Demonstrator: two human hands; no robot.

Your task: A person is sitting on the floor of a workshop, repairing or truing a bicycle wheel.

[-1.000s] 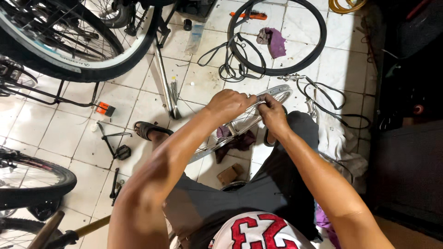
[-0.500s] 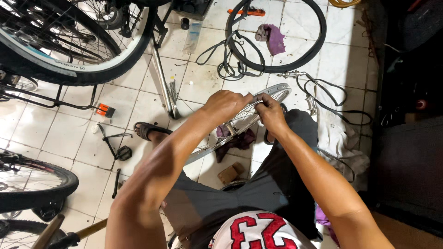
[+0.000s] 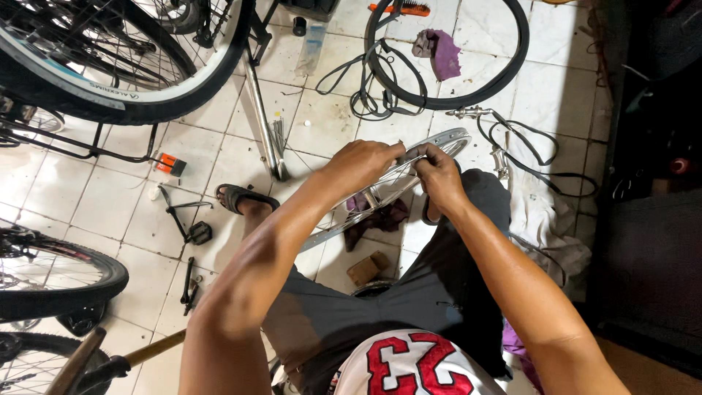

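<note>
Left hand (image 3: 363, 162) and right hand (image 3: 437, 175) meet at upper edge of bare silver wheel rim (image 3: 439, 143), which leans across person's lap, slanting from low left to high right. Left grip: fingers curled narrow, pinched on rim edge w/ thumb side toward right hand. Right grip: closed around the same rim section, just beside left fingertips; whether a small part sits between them cannot be told. Spokes visible below hands. Floor (image 3: 110, 197): white tile, crowded. Loose black tyre (image 3: 504, 69) lies beyond rim, well apart, w/ purple rag (image 3: 442, 53) inside its ring and black inner tube (image 3: 365, 88) overlapping its left edge. Large bike wheel (image 3: 110, 80) fills upper left, near left forearm's outer side. Sandalled foot (image 3: 241, 197) rests beside lower rim end. Pedal crank (image 3: 191, 227) and small tool (image 3: 189, 285) lie left of knee. Open floor mostly a narrow strip between foot and upper-left wheel. White cloth (image 3: 541, 212) bunched right of rim, near right arm.
</note>
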